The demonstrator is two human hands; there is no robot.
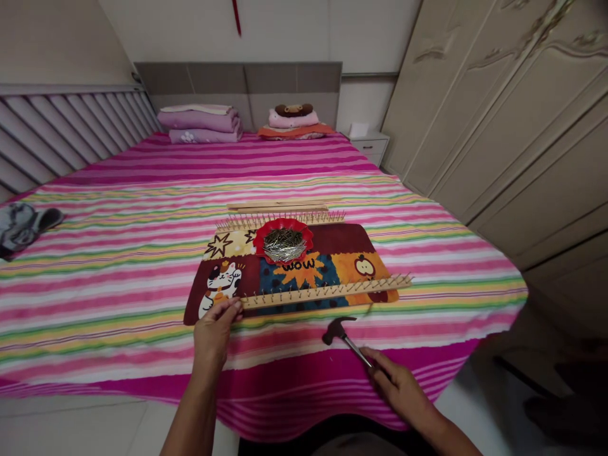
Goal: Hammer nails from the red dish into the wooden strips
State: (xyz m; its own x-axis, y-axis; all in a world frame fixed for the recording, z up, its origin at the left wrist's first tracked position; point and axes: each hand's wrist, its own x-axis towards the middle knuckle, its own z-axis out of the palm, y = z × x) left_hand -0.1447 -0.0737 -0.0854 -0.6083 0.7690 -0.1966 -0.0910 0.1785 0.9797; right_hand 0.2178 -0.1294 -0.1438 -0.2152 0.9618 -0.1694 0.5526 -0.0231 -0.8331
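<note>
My left hand (216,332) pinches the left end of a long wooden strip (327,292) with a row of nails standing up along it. In my right hand (396,383) is a claw hammer (352,344), its dark head just in front of the strip and above the bed. Under the strip lies a patterned mat (297,272) with a cat and the word "WOW". A red scalloped bowl (256,244) full of loose nails (285,246) sits on the mat. Behind it rests another nail-studded strip (323,220).
Bare wooden strips (278,206) lie beyond the mat on the striped bedspread (118,253). Folded bedding (202,123) is stacked at the headboard (199,79). A grey cloth bundle (23,228) lies at the left, and wardrobe doors (517,126) stand on the right.
</note>
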